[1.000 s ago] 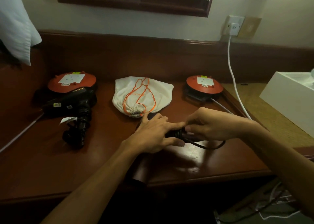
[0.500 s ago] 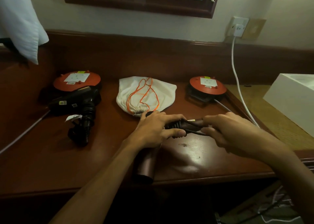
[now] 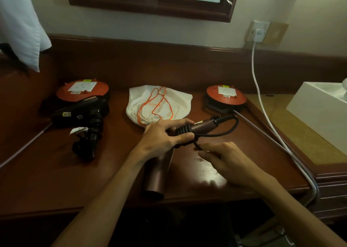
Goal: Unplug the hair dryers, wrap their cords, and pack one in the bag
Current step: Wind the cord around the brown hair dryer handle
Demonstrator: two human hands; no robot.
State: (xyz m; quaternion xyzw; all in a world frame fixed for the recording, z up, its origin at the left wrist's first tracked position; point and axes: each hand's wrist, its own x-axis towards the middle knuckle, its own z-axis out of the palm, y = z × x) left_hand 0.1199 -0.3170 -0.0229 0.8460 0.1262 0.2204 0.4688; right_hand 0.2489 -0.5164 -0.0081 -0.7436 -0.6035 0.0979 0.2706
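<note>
**Cord half-wound on brown dryer, mid-desk**

Left hand (image 3: 161, 136) grips the brown hair dryer (image 3: 157, 173) at the handle/body joint, fingers curled over, thumb pressing the wound turns of the black cord (image 3: 221, 132). Dryer barrel points toward the near desk edge, its mouth just short of the lip; handle sticks out to the right, twd the right reel. Several cord turns already round the handle; a loose loop arcs out from the handle end and comes back to the right hand (image 3: 225, 158), which pinches the cord betw thumb and fingertips, other fingers loosely curled.

White drawstring bag (image 3: 159, 104) w/ orange string lies flat just behind the left hand, gathered mouth facing the hand, nearly touching the knuckles. Can't tell if mouth is cinched fully.

Black hair dryer (image 3: 80, 113) lies at left, cord bundled round its handle, white tag on it; its back end rests against the left orange reel (image 3: 82, 91). Right orange reel (image 3: 226, 94) sits near the desk's (image 3: 56, 181) right edge.

Room: bare wood betw black dryer and left forearm; bare patch right of right hand up to the raised right edge, where a white cable (image 3: 262, 104) from the wall socket (image 3: 258, 32) runs down alongside a grey one. White box (image 3: 317, 111) sits beyond that edge.
</note>
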